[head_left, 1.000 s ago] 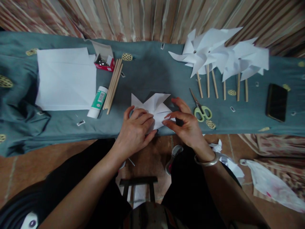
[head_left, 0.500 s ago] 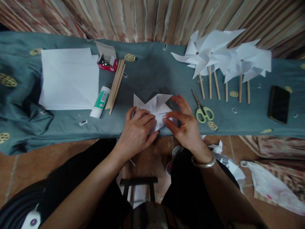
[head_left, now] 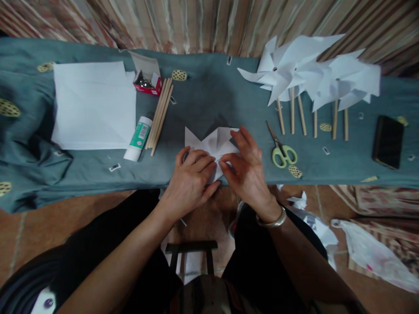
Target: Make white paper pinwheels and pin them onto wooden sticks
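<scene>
A white paper pinwheel (head_left: 214, 140), cut and partly folded, lies at the front edge of the cloth-covered table between my hands. My left hand (head_left: 191, 176) presses on its left side, fingers bent over the folded paper near the middle. My right hand (head_left: 245, 168) pinches a corner of the paper with thumb and forefinger, close to the pinwheel's centre. The other fingers of that hand touch the upper right blade. My fingers hide much of the lower part of the pinwheel.
On the left lie white paper sheets (head_left: 93, 107), a glue stick (head_left: 139, 138), wooden sticks (head_left: 160, 117) and an open red box (head_left: 147, 85) of metal pins. To the right are green-handled scissors (head_left: 282, 152), several finished pinwheels (head_left: 340, 83) and a black phone (head_left: 388, 141).
My right hand has moved left, bringing the pinched paper corner in toward the pinwheel's centre. My left hand stays pressed on the paper. The view has shifted slightly.
</scene>
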Demonstrator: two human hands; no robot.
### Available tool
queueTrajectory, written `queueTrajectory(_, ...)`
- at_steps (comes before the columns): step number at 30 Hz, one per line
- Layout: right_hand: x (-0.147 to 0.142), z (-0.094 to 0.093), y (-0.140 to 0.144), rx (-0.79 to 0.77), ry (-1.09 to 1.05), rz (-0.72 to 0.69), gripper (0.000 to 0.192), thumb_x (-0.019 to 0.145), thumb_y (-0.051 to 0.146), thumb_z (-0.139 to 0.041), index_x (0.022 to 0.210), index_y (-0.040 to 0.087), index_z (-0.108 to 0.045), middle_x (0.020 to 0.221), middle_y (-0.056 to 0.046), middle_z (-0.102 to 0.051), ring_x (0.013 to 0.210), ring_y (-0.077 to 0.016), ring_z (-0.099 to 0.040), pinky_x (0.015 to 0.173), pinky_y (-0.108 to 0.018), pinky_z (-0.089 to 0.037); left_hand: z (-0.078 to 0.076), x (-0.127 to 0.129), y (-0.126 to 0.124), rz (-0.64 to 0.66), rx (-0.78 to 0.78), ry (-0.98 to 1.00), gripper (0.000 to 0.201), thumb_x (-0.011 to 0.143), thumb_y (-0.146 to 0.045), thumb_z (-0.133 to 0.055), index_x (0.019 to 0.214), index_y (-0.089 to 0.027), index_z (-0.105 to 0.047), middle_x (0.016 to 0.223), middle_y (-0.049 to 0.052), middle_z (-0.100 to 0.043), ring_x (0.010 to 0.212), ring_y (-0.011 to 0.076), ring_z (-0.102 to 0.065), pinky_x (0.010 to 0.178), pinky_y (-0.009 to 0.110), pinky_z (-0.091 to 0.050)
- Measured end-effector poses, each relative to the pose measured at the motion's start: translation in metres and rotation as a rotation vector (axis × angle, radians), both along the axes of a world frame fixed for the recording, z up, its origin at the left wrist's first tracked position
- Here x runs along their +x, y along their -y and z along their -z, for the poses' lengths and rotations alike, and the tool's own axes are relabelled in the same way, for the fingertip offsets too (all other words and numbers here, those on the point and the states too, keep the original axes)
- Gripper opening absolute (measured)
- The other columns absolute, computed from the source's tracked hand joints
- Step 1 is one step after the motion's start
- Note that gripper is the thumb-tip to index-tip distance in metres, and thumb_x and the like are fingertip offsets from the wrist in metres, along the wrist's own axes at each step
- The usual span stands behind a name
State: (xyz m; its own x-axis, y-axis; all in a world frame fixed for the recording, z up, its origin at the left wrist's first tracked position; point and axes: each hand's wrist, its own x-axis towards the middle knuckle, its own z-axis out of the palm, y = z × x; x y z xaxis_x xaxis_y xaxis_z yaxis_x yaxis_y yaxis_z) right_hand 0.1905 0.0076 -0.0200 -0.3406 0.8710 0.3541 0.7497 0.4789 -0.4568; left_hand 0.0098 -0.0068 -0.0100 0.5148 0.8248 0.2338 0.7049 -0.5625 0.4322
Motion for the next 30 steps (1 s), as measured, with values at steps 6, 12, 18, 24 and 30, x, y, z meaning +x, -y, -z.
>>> queueTrajectory(6,-0.0010,-0.0012,-0.0003,-0.017,-0.003,0.001,0.016,0.093,0.021,-0.051,0.086,0.024,-0.065,0.149,-0.004,-0.044,0.145,-0.0319,-0.029,0.110,-0.060,-0.035,0.0006,-0.0014,0.0003,0.005,0.002,0.018,0.032,0.086,-0.033,-0.062,0.111,-0.014,-0.068,0.120,0.011,-0.068,0.118,0.0301,-0.054,0.110,0.056,-0.031)
queueTrajectory(12,-0.0007,-0.0010,-0.0012,0.017,0.041,-0.007,0.016,0.093,0.021,-0.050,0.085,0.023,-0.064,0.147,-0.008,-0.045,0.144,-0.0310,-0.030,0.108,-0.059,-0.038,0.0006,-0.0046,0.0023,-0.022,0.029,0.009,0.031,0.086,-0.037,-0.062,0.108,-0.017,-0.067,0.122,0.010,-0.067,0.120,0.0301,-0.053,0.110,0.056,-0.031)
queueTrajectory(18,-0.0021,0.0007,-0.0025,0.020,0.004,0.000,0.013,0.092,0.022,-0.052,0.086,0.025,-0.064,0.148,-0.004,-0.045,0.145,-0.0291,-0.030,0.111,-0.057,-0.036,0.0011,-0.0056,0.0027,-0.015,0.022,-0.012,0.031,0.084,-0.037,-0.063,0.108,-0.018,-0.067,0.117,0.009,-0.069,0.119,0.0314,-0.053,0.110,0.057,-0.030)
queueTrajectory(24,-0.0033,-0.0002,-0.0031,0.009,0.011,0.000,0.015,0.091,0.019,-0.053,0.083,0.025,-0.064,0.149,-0.003,-0.045,0.144,-0.0297,-0.031,0.112,-0.056,-0.036,0.0008,-0.0055,0.0030,-0.019,0.014,-0.015,0.031,0.085,-0.037,-0.063,0.109,-0.018,-0.067,0.117,0.009,-0.069,0.119,0.0304,-0.053,0.111,0.057,-0.029)
queueTrajectory(30,-0.0029,-0.0002,-0.0028,0.025,0.021,0.005,0.010,0.091,0.019,-0.056,0.088,0.026,-0.062,0.148,-0.003,-0.045,0.144,-0.0291,-0.031,0.112,-0.055,-0.038,0.0001,-0.0055,0.0032,-0.018,0.001,-0.009,0.031,0.085,-0.036,-0.062,0.110,-0.019,-0.067,0.118,0.009,-0.068,0.120,0.0314,-0.052,0.110,0.059,-0.029)
